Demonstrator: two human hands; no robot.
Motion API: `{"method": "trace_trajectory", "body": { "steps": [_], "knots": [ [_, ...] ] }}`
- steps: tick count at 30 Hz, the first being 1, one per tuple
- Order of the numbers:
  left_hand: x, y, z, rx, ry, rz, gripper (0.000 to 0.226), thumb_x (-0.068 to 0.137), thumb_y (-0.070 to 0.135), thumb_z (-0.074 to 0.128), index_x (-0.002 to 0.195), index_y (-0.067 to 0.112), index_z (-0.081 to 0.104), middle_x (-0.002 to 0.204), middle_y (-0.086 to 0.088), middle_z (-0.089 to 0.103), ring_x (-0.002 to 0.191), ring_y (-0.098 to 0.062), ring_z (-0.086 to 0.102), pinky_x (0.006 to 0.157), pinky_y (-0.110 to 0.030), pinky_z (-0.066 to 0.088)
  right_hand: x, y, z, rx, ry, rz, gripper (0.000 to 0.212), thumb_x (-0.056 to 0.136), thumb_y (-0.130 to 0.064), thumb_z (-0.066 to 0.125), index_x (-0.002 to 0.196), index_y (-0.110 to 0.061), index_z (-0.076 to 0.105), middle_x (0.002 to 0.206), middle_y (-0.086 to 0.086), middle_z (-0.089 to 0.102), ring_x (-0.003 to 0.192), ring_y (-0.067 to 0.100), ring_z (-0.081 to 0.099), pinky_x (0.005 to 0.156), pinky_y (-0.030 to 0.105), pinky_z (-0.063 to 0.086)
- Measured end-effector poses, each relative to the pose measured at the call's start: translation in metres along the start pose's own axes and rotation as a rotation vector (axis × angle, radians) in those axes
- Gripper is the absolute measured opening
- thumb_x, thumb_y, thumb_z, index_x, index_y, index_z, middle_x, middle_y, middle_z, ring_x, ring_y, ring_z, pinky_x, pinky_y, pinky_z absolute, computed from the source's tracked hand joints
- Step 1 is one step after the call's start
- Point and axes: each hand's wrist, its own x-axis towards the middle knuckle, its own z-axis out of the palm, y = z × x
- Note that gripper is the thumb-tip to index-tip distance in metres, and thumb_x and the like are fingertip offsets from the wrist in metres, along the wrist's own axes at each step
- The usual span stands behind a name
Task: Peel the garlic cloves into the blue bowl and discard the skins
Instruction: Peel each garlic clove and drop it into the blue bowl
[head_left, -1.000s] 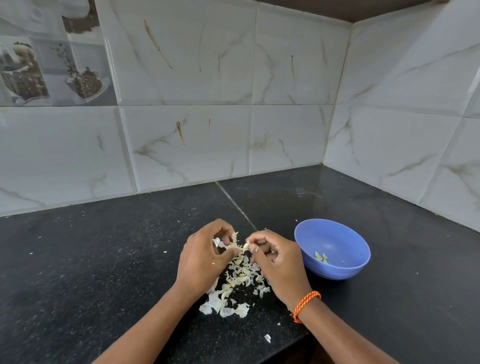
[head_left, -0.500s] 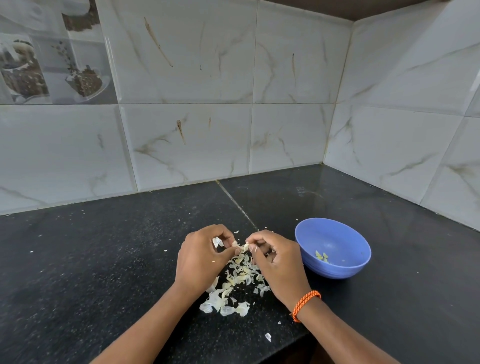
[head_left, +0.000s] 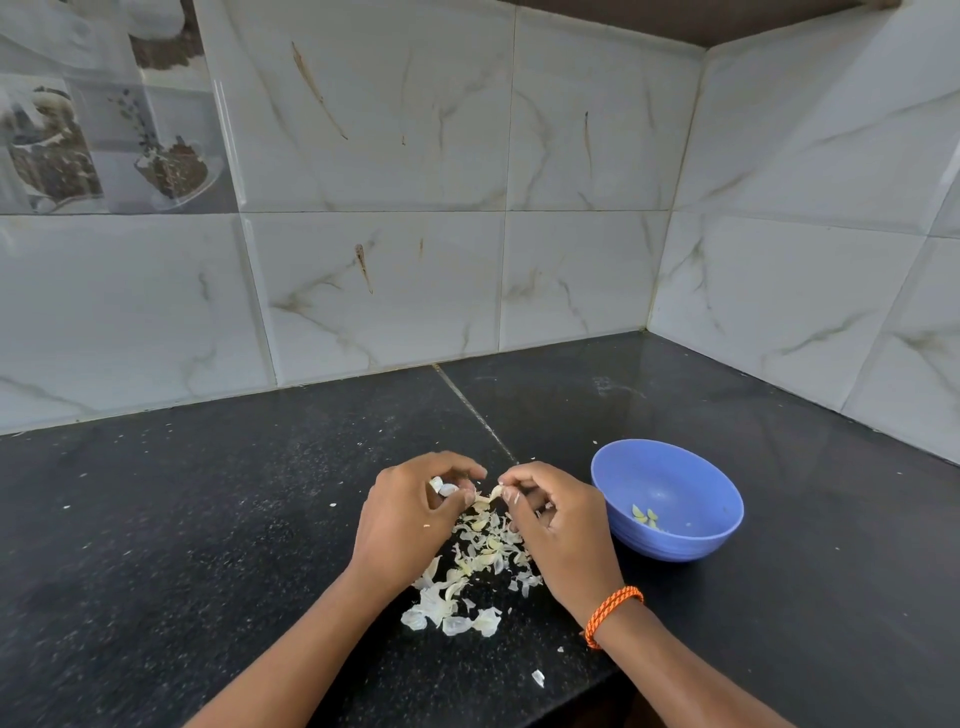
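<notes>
Both hands meet above a heap of pale garlic skins (head_left: 475, 566) on the black counter. My left hand (head_left: 410, 519) pinches a small garlic clove (head_left: 444, 487) between thumb and fingers. My right hand (head_left: 558, 530), with an orange band at the wrist, pinches a strip of skin (head_left: 494, 493) that hangs between the two hands. The blue bowl (head_left: 670, 478) stands just right of my right hand and holds a few peeled cloves (head_left: 645, 516).
The black stone counter (head_left: 208, 519) runs into a corner of white marble-look wall tiles (head_left: 395, 280) behind and to the right. Its front edge drops off at the lower right. A stray skin flake (head_left: 537, 677) lies near that edge.
The hands have stayed in place over the heap; the fingers have worked slightly and the skin strip between them has shifted a little.
</notes>
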Motion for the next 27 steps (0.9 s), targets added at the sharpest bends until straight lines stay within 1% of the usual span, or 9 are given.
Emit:
{"method": "trace_trajectory", "body": {
  "steps": [2, 4, 7, 10, 12, 13, 16, 19, 27],
  "knots": [
    [-0.001, 0.002, 0.001, -0.076, -0.056, 0.004, 0.01, 0.098, 0.032, 0.078, 0.098, 0.042, 0.081, 0.1, 0.019, 0.079, 0.054, -0.025, 0.066, 0.063, -0.052, 0.06, 0.0, -0.001, -0.001, -0.017, 0.007, -0.005, 0.014, 0.098, -0.011, 0.072, 0.099, -0.024, 0.077, 0.086, -0.016, 0.073, 0.079, 0.012, 0.072, 0.066, 0.019, 0.056],
    [-0.003, 0.003, 0.003, -0.133, -0.091, 0.001, 0.001, 0.095, 0.038, 0.082, 0.095, 0.038, 0.083, 0.095, 0.012, 0.08, 0.055, -0.03, 0.066, 0.061, -0.054, 0.059, 0.0, -0.002, -0.001, -0.029, 0.008, -0.014, 0.012, 0.098, -0.011, 0.072, 0.099, -0.023, 0.077, 0.088, -0.015, 0.074, 0.08, 0.011, 0.072, 0.067, 0.017, 0.055],
    [-0.003, 0.004, 0.005, -0.122, -0.072, -0.004, 0.009, 0.092, 0.044, 0.084, 0.087, 0.037, 0.082, 0.084, 0.01, 0.079, 0.056, -0.028, 0.065, 0.058, -0.054, 0.059, 0.0, -0.002, -0.001, -0.037, -0.006, -0.025, 0.012, 0.098, -0.011, 0.072, 0.098, -0.022, 0.076, 0.088, -0.015, 0.074, 0.082, 0.009, 0.073, 0.067, 0.015, 0.054],
    [-0.003, 0.003, 0.005, -0.098, -0.045, -0.008, 0.01, 0.095, 0.036, 0.082, 0.085, 0.036, 0.081, 0.072, 0.011, 0.075, 0.053, -0.024, 0.065, 0.058, -0.053, 0.059, 0.0, -0.003, -0.001, -0.056, -0.021, -0.032, 0.011, 0.098, -0.012, 0.073, 0.098, -0.023, 0.076, 0.088, -0.015, 0.074, 0.083, 0.008, 0.072, 0.065, 0.012, 0.051],
    [-0.004, 0.004, 0.004, -0.072, -0.038, -0.004, 0.012, 0.096, 0.029, 0.08, 0.086, 0.036, 0.081, 0.072, 0.017, 0.074, 0.053, -0.022, 0.065, 0.059, -0.049, 0.059, 0.0, -0.004, -0.002, -0.06, -0.019, -0.03, 0.012, 0.097, -0.011, 0.074, 0.098, -0.022, 0.075, 0.087, -0.015, 0.073, 0.082, 0.007, 0.071, 0.063, 0.01, 0.049],
    [-0.004, 0.004, 0.004, -0.05, -0.033, 0.0, 0.013, 0.096, 0.027, 0.08, 0.088, 0.036, 0.081, 0.075, 0.02, 0.075, 0.053, -0.017, 0.066, 0.059, -0.045, 0.059, 0.0, -0.004, -0.002, -0.059, -0.017, -0.029, 0.012, 0.096, -0.01, 0.074, 0.098, -0.022, 0.076, 0.087, -0.015, 0.073, 0.082, 0.007, 0.071, 0.062, 0.01, 0.049],
    [-0.005, 0.005, 0.004, 0.025, 0.007, 0.018, 0.015, 0.094, 0.027, 0.08, 0.089, 0.04, 0.08, 0.085, 0.027, 0.076, 0.056, -0.005, 0.064, 0.06, -0.027, 0.05, 0.0, -0.005, -0.001, -0.053, -0.02, -0.034, 0.013, 0.096, -0.01, 0.075, 0.097, -0.023, 0.075, 0.085, -0.016, 0.072, 0.08, 0.008, 0.071, 0.061, 0.011, 0.048],
    [-0.005, 0.006, 0.005, 0.085, 0.039, 0.043, 0.015, 0.091, 0.027, 0.08, 0.088, 0.042, 0.077, 0.092, 0.027, 0.075, 0.055, -0.008, 0.062, 0.058, -0.025, 0.048, 0.0, -0.005, -0.001, -0.049, -0.023, -0.042, 0.012, 0.095, -0.011, 0.075, 0.095, -0.023, 0.074, 0.084, -0.016, 0.071, 0.079, 0.01, 0.071, 0.061, 0.012, 0.048],
    [-0.007, 0.012, 0.009, 0.196, 0.086, 0.016, 0.014, 0.089, 0.027, 0.074, 0.082, 0.04, 0.075, 0.082, 0.028, 0.072, 0.057, -0.007, 0.063, 0.053, -0.023, 0.04, -0.002, -0.005, 0.0, -0.046, -0.068, -0.11, 0.013, 0.095, -0.01, 0.075, 0.1, -0.022, 0.075, 0.089, -0.017, 0.071, 0.08, 0.009, 0.071, 0.064, 0.009, 0.047]
  ]
}}
